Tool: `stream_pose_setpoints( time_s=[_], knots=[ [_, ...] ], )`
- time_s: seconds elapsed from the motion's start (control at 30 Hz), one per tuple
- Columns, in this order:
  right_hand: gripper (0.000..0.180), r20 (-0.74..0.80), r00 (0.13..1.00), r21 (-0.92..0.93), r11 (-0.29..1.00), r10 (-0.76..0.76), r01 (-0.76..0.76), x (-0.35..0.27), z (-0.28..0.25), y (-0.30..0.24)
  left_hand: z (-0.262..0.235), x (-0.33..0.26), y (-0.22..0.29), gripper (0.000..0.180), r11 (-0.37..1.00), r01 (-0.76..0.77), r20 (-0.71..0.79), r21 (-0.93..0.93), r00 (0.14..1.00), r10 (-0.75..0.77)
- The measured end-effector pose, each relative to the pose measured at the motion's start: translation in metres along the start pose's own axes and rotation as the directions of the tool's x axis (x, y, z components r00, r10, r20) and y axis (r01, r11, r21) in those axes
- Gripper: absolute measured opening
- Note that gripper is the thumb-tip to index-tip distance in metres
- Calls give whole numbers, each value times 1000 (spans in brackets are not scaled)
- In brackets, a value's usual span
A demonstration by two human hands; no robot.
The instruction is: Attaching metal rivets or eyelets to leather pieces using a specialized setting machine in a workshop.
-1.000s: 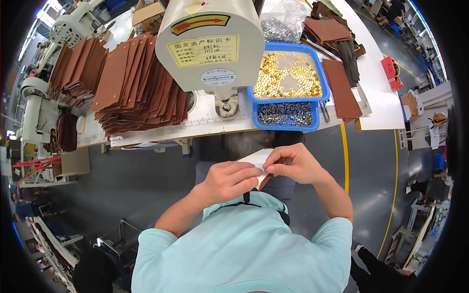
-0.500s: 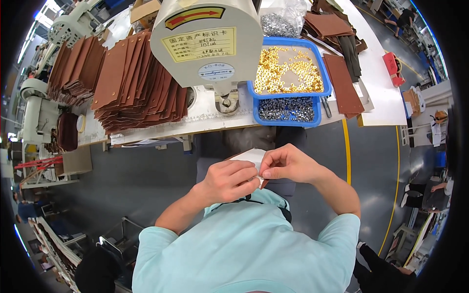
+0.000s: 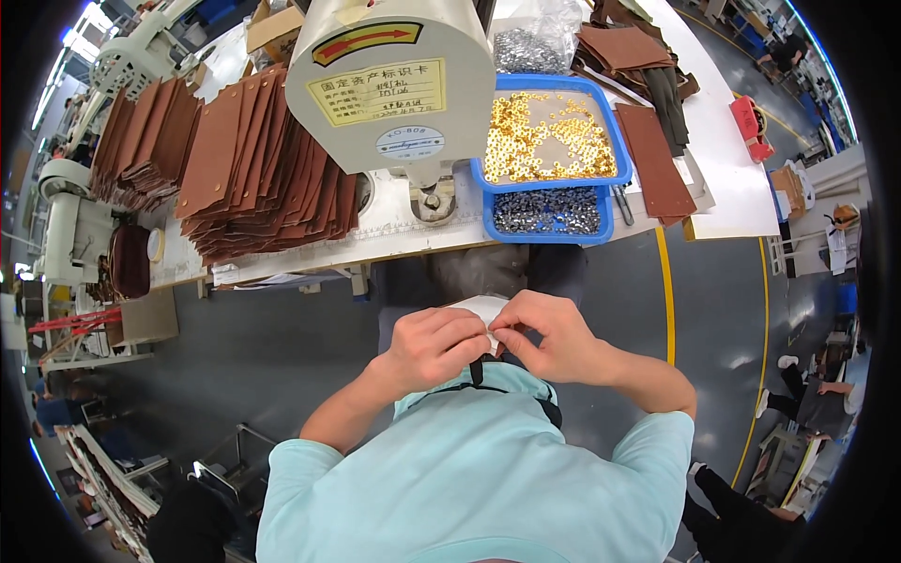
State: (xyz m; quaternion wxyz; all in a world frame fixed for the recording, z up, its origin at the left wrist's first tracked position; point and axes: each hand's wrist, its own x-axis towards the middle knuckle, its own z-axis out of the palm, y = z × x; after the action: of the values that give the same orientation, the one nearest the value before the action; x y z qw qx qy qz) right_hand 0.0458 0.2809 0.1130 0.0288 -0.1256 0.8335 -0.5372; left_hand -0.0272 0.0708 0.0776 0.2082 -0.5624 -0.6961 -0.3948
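Note:
Close to my body, below the table's front edge, my left hand (image 3: 434,349) is closed on a small flat piece (image 3: 481,307) with a white face and a reddish-brown edge. My right hand (image 3: 549,336) pinches the same piece at its near edge, thumb and forefinger meeting my left fingertips. My fingers cover much of the piece, and anything tiny between the fingertips is hidden. Beyond my hands stands a white press machine (image 3: 394,103). To its right sits a blue tray of gold eyelets (image 3: 558,122), above a blue tray of dark metal fasteners (image 3: 549,211).
Stacks of brown leather panels (image 3: 258,159) fill the table's left part. More leather pieces (image 3: 652,159) and a bag of silver fasteners (image 3: 535,47) lie at the right and back. A red box (image 3: 751,127) is at the right edge. Other people work farther off.
My right hand has shifted slightly left and down, its fingers now closer to my left fingertips. Both hands stay on the piece, which is tipped a little differently.

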Motion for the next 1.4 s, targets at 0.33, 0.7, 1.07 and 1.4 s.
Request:
stream_pose_setpoints(
  time_s=[0.33,0.7,1.07,1.4],
  knots=[
    [17,-70,963,-325,919,-261,225,-8,11,10,0,-5,4,19,993,108,34,-37,994,-107],
    [22,-231,925,-293,928,-301,229,-17,28,37,7,-1,14,23,873,416,90,-256,909,-407],
    [15,-653,633,-514,857,-415,31,-54,45,62,40,56,9,42,719,595,664,-359,704,-251],
    [12,-712,648,-332,943,-271,29,-58,58,72,31,79,14,37,782,594,771,-189,583,-257]
  ],
)
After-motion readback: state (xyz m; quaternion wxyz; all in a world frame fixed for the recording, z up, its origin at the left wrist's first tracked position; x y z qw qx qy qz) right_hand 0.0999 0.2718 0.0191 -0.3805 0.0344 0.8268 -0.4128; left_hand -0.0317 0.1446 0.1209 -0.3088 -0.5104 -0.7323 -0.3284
